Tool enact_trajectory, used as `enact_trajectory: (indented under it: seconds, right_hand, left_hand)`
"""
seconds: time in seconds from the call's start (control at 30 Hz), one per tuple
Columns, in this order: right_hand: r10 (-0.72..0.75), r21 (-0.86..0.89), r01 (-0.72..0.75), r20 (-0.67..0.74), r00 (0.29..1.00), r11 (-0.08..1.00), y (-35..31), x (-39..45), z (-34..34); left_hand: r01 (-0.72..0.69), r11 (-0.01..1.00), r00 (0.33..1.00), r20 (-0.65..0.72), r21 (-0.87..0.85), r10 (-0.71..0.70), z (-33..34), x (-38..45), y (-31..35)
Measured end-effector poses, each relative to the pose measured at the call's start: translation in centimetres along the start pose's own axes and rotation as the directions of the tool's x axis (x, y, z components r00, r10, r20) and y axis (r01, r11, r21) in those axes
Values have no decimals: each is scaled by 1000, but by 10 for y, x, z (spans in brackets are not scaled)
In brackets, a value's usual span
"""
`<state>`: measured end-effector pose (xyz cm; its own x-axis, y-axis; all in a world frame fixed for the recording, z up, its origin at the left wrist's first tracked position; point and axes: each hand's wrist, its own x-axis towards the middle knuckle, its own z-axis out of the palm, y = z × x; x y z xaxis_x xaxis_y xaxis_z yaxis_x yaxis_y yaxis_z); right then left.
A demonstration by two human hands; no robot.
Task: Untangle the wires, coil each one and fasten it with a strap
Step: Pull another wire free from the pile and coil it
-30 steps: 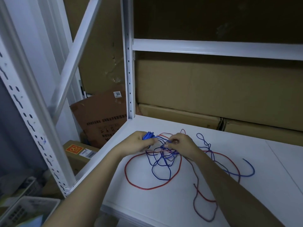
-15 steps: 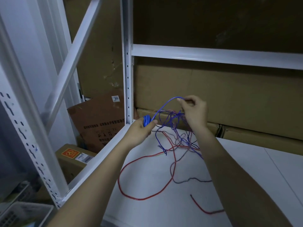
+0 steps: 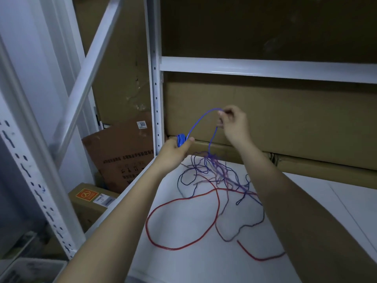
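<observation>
Cardboard cartons (image 3: 275, 119) stand behind a white shelving rack (image 3: 155, 82), its white shelf board (image 3: 183, 258) serving as the bench. At 9 o'clock the left hand (image 3: 174, 150) closes its grip around a small blue wire coil (image 3: 180, 139). From it a blue wire (image 3: 199, 121) arches toward 12 o'clock into the right hand (image 3: 232, 121), pinched there, then drops to the knotted blue and red wires (image 3: 214, 174) on the bench below.

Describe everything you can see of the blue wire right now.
The thin blue plastic-coated wire is partly wound into a small coil gripped in the left hand. From there it arches up to the right hand, which pinches it, then drops into a knot tangled with the red wire above the white shelf.
</observation>
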<state>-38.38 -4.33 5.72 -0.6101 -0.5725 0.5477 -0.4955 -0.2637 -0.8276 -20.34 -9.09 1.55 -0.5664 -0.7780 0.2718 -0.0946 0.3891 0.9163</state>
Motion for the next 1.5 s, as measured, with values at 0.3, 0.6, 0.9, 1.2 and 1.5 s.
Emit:
enact_trajectory:
  seconds: [0.3,0.6,0.9,1.2,1.5]
  right_hand:
    - [69,-45,-65,103,992,997,-10,5,9]
    - [106,-381,-27,189,976,924,35,-8,2]
    - [34,435,-49,41,999,899,-42,-1,19]
    - [496,-193,-463,204,844,865,54,-40,34]
    - [44,449,-51,27,999,892,-60,5,29]
  left_hand:
    - [-37,997,998,-49,-73,34,-7,7,2]
    - [-75,990,992,-113,-122,61,-13,10,13]
    - [-74,989,994,-96,-129,62,-17,7,13]
    - [-94,985,994,-67,-147,85,-19,2,14]
    - [-127,975,990,-85,-182,113,-28,2,19]
